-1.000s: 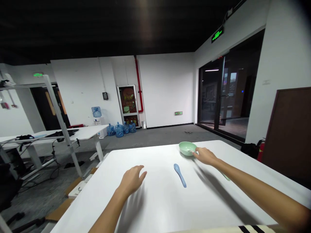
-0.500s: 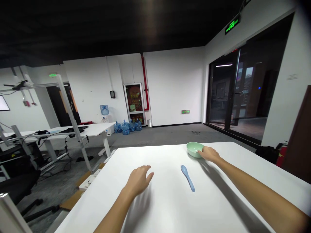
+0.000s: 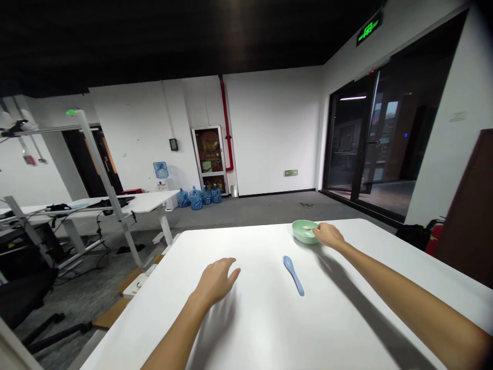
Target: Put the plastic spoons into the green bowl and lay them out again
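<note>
On the white table point(image 3: 254, 246), right hand point(image 3: 327, 235) at a green bowl point(image 3: 302, 235), grip unclear; left hand point(image 3: 217, 281) open.

The pale green bowl point(image 3: 304, 232) is looking like smooth plastic with a soft, matt sheen, and the blue spoon point(image 3: 294, 275) is showing a similar moulded plastic finish, faintly glossy along its handle. The white table top point(image 3: 250, 246) is reflecting the ceiling light with a smooth laminate gloss. Farther off, the blue water jugs point(image 3: 195, 199) are gleaming as tinted, see-through plastic, the upright aluminium profile point(image 3: 110, 185) is showing a dull metal finish, and the grey carpet point(image 3: 250, 208) is looking rough and matt. The cardboard point(image 3: 110, 319) is appearing plain and papery, the glass door point(image 3: 370, 144) is shining darkly, and the brown board point(image 3: 462, 195) is showing a flat, matt surface.
</note>
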`<move>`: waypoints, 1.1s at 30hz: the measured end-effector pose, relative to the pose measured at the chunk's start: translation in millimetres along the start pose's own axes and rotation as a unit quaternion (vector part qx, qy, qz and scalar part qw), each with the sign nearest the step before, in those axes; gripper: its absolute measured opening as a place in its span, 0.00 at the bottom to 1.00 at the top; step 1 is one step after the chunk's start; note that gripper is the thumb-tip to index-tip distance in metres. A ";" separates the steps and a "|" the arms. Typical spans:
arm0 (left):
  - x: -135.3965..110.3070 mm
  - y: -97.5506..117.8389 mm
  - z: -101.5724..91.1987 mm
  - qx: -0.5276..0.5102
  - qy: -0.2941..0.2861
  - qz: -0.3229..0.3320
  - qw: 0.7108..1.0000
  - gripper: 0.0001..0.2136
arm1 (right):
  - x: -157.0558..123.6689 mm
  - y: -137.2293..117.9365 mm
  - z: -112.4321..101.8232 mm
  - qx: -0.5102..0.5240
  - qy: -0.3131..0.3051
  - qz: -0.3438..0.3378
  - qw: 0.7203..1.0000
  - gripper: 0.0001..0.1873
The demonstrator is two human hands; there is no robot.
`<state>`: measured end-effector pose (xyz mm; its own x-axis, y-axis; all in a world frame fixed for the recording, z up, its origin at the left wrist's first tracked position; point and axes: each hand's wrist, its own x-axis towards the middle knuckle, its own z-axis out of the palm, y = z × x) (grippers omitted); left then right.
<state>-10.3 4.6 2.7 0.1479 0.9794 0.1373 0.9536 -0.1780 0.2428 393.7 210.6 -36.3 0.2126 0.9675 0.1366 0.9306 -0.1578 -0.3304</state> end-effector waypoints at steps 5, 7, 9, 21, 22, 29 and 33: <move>-0.8 1.0 0.4 0.008 -0.003 0.008 1.000 0.25 | -24.3 19.0 -34.9 -0.018 -0.002 -0.003 1.000 0.19; -2.2 2.0 -0.3 0.009 -0.005 0.011 1.000 0.25 | -36.2 31.8 -46.0 -0.032 -0.009 -0.004 0.999 0.19; -4.1 3.1 -1.5 0.007 -0.006 0.011 1.000 0.25 | -48.1 45.5 -54.0 -0.044 -0.025 0.000 0.999 0.19; -9.6 5.8 -2.3 0.005 -0.006 0.007 1.000 0.25 | -94.8 80.6 -36.3 -0.036 -0.151 0.045 0.987 0.09; -9.3 5.9 -2.0 0.006 -0.006 0.006 1.000 0.25 | -96.7 81.4 -32.2 -0.038 -0.156 0.045 0.986 0.08; -8.2 8.0 -2.5 0.015 -0.009 0.005 1.000 0.25 | -105.0 84.3 -19.4 -0.037 -0.177 0.039 0.983 0.09; -7.9 7.7 -2.5 0.016 -0.007 0.005 1.000 0.25 | -103.8 87.4 -17.6 -0.032 -0.200 0.041 0.979 0.12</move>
<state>-4.8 -4.8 5.9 0.1618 0.9787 0.1262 0.9596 -0.1859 0.2112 458.2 93.0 -62.9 0.1649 0.9493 -0.2678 0.9348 -0.2371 -0.2646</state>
